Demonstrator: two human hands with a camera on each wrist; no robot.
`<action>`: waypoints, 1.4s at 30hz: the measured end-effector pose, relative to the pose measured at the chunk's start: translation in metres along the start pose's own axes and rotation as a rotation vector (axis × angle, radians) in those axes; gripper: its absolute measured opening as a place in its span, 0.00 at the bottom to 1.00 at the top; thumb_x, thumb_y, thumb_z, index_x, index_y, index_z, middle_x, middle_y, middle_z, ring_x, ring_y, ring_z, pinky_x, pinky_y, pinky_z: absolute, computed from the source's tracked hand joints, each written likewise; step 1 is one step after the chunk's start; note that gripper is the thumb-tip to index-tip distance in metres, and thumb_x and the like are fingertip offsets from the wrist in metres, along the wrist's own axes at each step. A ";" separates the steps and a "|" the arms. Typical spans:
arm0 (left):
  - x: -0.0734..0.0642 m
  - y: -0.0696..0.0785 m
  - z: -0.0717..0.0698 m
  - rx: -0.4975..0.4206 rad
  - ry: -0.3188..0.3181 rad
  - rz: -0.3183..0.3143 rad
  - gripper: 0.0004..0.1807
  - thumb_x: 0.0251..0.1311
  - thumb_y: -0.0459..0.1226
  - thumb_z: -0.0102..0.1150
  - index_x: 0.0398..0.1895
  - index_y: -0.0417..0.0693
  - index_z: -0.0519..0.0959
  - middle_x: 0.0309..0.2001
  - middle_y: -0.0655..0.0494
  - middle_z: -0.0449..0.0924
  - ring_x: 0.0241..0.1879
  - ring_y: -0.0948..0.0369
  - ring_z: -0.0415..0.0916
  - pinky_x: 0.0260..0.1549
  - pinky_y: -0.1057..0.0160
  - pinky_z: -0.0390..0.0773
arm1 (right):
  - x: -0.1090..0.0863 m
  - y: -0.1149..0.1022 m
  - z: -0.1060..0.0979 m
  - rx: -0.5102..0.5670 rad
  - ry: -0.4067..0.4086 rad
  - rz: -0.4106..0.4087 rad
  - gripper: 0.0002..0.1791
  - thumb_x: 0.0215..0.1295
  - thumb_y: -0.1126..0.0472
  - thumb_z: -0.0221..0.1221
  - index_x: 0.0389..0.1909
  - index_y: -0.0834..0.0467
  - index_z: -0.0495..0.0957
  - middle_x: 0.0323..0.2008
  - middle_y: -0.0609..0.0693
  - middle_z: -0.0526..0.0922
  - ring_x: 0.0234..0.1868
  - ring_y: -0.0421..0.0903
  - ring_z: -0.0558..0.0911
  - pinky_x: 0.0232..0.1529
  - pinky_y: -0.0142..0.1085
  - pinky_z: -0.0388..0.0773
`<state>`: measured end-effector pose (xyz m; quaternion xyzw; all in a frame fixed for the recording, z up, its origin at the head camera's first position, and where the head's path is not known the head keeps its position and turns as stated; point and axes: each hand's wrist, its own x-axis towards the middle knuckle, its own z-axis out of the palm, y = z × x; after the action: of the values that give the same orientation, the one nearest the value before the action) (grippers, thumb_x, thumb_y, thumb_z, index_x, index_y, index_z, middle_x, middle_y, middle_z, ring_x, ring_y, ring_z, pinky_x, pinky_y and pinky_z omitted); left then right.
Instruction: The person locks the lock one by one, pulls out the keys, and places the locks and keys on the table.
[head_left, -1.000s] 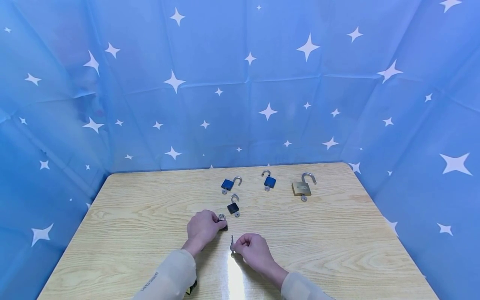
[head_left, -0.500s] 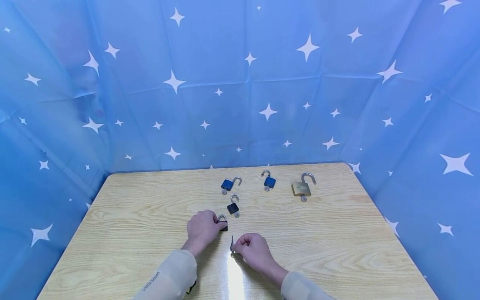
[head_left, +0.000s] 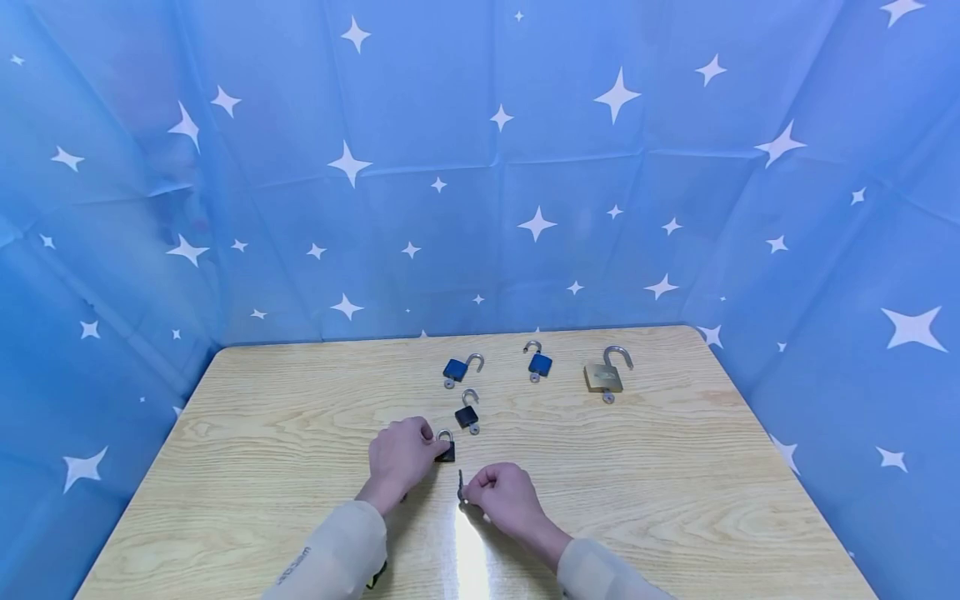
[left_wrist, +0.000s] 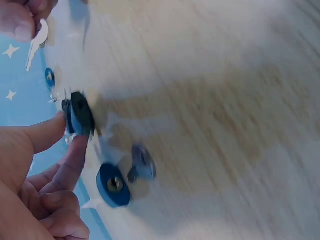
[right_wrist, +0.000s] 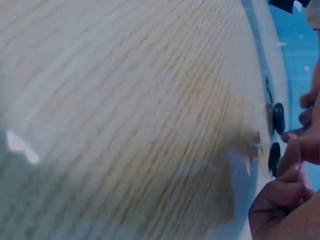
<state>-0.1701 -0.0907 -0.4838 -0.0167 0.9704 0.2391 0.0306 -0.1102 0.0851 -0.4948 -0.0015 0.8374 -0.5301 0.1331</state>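
Note:
My left hand (head_left: 401, 458) pinches a black padlock (head_left: 448, 452) between thumb and finger, its shackle pointing away. In the left wrist view, that padlock's dark body (left_wrist: 81, 112) stands between the thumb and fingertip. Just to the right and nearer, my right hand (head_left: 506, 498) pinches a small silver key (head_left: 461, 483) with its blade pointing up and away. The left wrist view shows this key (left_wrist: 36, 46) at upper left, apart from the padlock. A blue padlock (left_wrist: 114, 185) with its keyhole showing and a loose key (left_wrist: 143, 162) lie below the left hand.
Farther back lie a black padlock (head_left: 467, 417), two blue padlocks (head_left: 454, 370) and a large brass padlock (head_left: 603, 377), with shackles released and keys inserted. A black and yellow item (head_left: 377, 575) is partly hidden by the left sleeve. A starry blue curtain (head_left: 480, 208) surrounds the wooden table (head_left: 675, 500).
Both hands have shifted slightly to the left, the key moving a little with the right hand. The black padlock stays in place in the left hand's pinch.

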 end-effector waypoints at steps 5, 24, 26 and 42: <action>-0.002 -0.005 -0.016 -0.042 0.023 -0.006 0.15 0.54 0.54 0.67 0.33 0.55 0.82 0.13 0.66 0.75 0.15 0.64 0.71 0.19 0.63 0.64 | 0.002 -0.003 0.002 -0.044 -0.002 -0.012 0.05 0.54 0.60 0.64 0.24 0.56 0.82 0.22 0.47 0.84 0.20 0.39 0.76 0.21 0.32 0.72; -0.007 -0.024 -0.030 -0.087 0.052 -0.024 0.13 0.59 0.53 0.63 0.31 0.55 0.82 0.23 0.62 0.80 0.18 0.64 0.71 0.17 0.64 0.65 | 0.014 -0.013 0.013 -0.308 0.028 -0.027 0.08 0.53 0.57 0.65 0.17 0.50 0.82 0.22 0.41 0.83 0.24 0.39 0.76 0.25 0.35 0.71; -0.007 -0.024 -0.029 -0.089 0.055 -0.026 0.13 0.59 0.53 0.63 0.31 0.55 0.83 0.21 0.62 0.79 0.17 0.64 0.70 0.17 0.64 0.65 | 0.015 -0.013 0.013 -0.316 0.030 -0.021 0.09 0.53 0.57 0.65 0.16 0.50 0.81 0.21 0.41 0.82 0.23 0.39 0.76 0.24 0.35 0.70; -0.009 -0.023 -0.024 -0.096 0.039 -0.038 0.12 0.61 0.51 0.62 0.30 0.56 0.82 0.16 0.62 0.74 0.14 0.62 0.67 0.14 0.63 0.62 | 0.023 -0.016 0.022 -0.388 0.029 0.033 0.24 0.51 0.55 0.64 0.03 0.48 0.64 0.05 0.38 0.61 0.13 0.39 0.63 0.15 0.32 0.54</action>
<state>-0.1615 -0.1218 -0.4723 -0.0412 0.9577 0.2844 0.0153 -0.1301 0.0558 -0.4945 -0.0055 0.9257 -0.3564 0.1268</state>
